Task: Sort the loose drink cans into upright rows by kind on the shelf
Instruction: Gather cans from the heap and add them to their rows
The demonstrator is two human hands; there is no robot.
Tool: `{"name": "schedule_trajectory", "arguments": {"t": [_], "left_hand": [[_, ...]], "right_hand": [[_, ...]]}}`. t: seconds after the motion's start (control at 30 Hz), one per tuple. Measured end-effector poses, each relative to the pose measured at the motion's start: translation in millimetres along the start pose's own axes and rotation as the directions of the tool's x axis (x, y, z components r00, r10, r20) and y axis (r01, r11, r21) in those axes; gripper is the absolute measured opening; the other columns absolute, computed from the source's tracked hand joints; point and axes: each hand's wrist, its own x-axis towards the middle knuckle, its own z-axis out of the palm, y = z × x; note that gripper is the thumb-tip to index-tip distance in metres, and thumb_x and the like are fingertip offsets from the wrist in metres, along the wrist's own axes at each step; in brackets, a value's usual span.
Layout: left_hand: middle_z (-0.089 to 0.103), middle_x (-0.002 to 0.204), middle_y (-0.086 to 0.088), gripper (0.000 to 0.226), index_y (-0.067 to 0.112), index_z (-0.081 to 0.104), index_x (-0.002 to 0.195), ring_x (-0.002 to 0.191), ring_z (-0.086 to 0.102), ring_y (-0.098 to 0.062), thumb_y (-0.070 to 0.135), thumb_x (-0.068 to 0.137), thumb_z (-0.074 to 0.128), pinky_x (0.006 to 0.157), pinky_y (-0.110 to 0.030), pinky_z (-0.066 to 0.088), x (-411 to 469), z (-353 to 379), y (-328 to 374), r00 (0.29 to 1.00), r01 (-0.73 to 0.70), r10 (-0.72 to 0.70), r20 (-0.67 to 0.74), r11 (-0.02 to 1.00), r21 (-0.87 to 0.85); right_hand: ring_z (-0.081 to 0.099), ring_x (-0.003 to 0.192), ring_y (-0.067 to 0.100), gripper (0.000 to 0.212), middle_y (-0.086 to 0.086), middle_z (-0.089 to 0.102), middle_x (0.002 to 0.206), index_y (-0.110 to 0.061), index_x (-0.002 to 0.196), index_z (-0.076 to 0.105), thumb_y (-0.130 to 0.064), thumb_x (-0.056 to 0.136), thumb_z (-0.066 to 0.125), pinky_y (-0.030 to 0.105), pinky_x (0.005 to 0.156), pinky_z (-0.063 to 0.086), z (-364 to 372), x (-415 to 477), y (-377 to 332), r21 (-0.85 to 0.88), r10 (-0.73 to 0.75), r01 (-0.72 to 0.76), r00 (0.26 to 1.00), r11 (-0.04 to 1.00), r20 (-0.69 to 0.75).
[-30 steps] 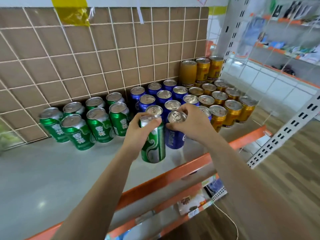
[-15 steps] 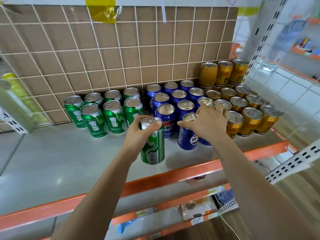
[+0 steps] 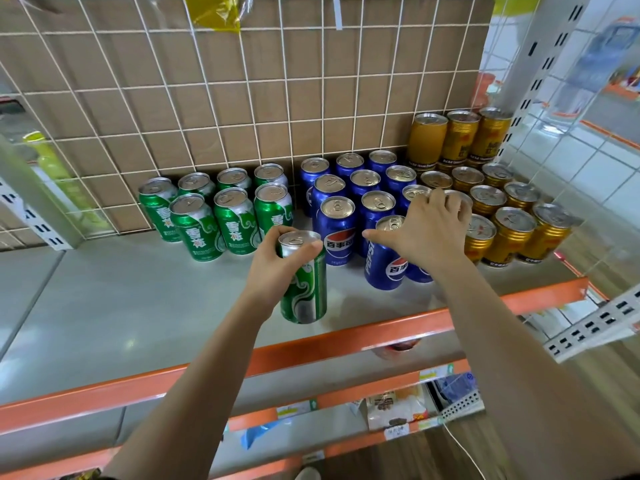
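We log: left hand [image 3: 275, 268] grips green can [image 3: 304, 289] near top, can upright at shelf [image 3: 138, 306] front, apart from green rows [image 3: 221, 216]. Right hand [image 3: 429, 233] lies spread over front blue cans [image 3: 384, 265], thumb straight.

Single head view, looking forward-down, close over shelf [image 3: 104, 306].

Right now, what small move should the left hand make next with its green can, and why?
Probably slide the green can leftward and back, to stand upright in front of the green row. The left hand grips it near the shelf's orange edge, apart from its kind and beside the blue Pepsi cans.
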Motion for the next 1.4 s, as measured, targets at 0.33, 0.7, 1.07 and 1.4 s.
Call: {"name": "schedule_trajectory", "arguments": {"t": [0.33,0.7,1.07,1.4], "left_hand": [[0.063,0.099,0.000,0.060,0.026,0.049,0.094,0.087,0.062,-0.015,0.041,0.048,0.084,0.074,-0.027,0.050,-4,-11,-5,0.997,-0.053,0.057,-0.050,0.997,0.064],[0.063,0.092,0.010,0.052,0.023,0.059,0.100,0.082,0.060,-0.008,0.027,0.058,0.088,0.070,-0.020,0.047,-14,-76,-8,0.978,-0.042,0.063,-0.200,0.993,0.109],[0.065,0.095,0.006,0.039,0.021,0.059,0.111,0.085,0.061,-0.002,0.021,0.076,0.077,0.069,-0.013,0.049,15,-185,-17,0.945,-0.004,0.056,-0.322,0.987,0.160],[0.065,0.086,0.012,0.042,0.026,0.062,0.100,0.080,0.062,-0.004,0.022,0.064,0.085,0.074,-0.020,0.049,73,-241,-31,0.935,-0.031,0.130,-0.331,0.957,0.290]], "right_hand": [[0.021,0.139,0.042,0.102,0.021,0.027,0.150,-0.009,0.142,0.030,-0.079,0.071,0.050,0.056,0.114,0.012,3,-9,-14,0.079,-0.063,0.062,0.998,0.995,0.012],[0.032,0.126,0.032,0.051,0.012,0.042,0.133,-0.013,0.126,0.052,-0.043,0.086,0.061,0.039,0.103,0.029,-2,-36,-101,0.355,-0.380,0.428,0.903,0.831,-0.200],[0.043,0.117,0.032,0.046,0.011,0.050,0.120,-0.014,0.120,0.053,-0.047,0.087,0.055,0.042,0.091,0.041,34,-37,-201,0.259,-0.514,0.461,0.833,0.849,0.204],[0.053,0.106,0.031,0.029,0.012,0.057,0.110,-0.009,0.108,0.061,-0.022,0.083,0.066,0.043,0.086,0.046,55,-46,-229,0.328,-0.288,0.348,0.933,0.878,-0.217]]}}
